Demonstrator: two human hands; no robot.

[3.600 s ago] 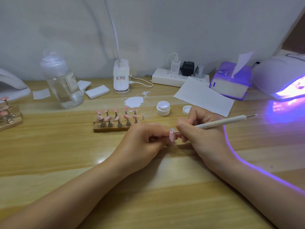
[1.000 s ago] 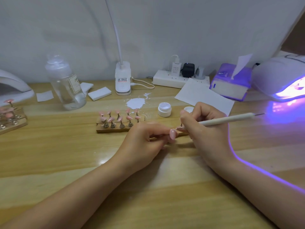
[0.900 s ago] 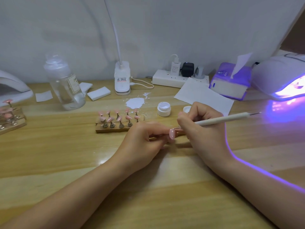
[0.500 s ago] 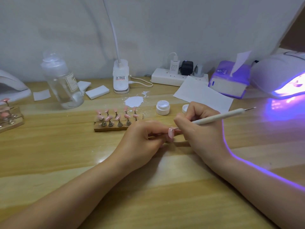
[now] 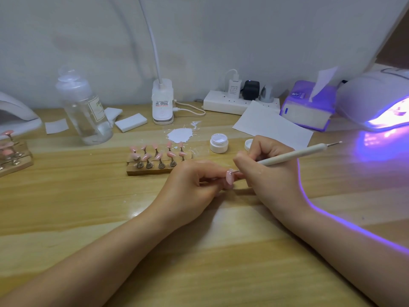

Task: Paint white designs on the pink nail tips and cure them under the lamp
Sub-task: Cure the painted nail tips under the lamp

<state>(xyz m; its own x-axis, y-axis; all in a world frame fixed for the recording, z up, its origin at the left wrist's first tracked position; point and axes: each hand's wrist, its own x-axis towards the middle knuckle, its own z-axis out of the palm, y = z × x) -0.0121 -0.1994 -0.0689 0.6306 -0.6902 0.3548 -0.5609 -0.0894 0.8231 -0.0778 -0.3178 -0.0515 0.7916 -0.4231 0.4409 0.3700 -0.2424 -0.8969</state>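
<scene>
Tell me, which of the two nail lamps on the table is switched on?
The nail lamp at the far right: violet light glows from its opening. The lamp at the left edge is dark.

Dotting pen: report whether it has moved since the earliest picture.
Yes, slightly. The dotting pen keeps its front end at the pink nail tip, but its rear end has swung toward the wall, level with the white jar.

Both forearms reach in from the lower corners and converge near the middle, the hands almost touching. The left hand (image 5: 190, 187) lies knuckles up with its fingers curled inward — thumb and forefinger pinched together at their tips, pointing toward the other hand. The right hand (image 5: 269, 173) rests on its outer edge, wrist bent slightly — its fingers bunched in a writing grip, the fingertips (image 5: 240, 161) turned down and leftward.
</scene>
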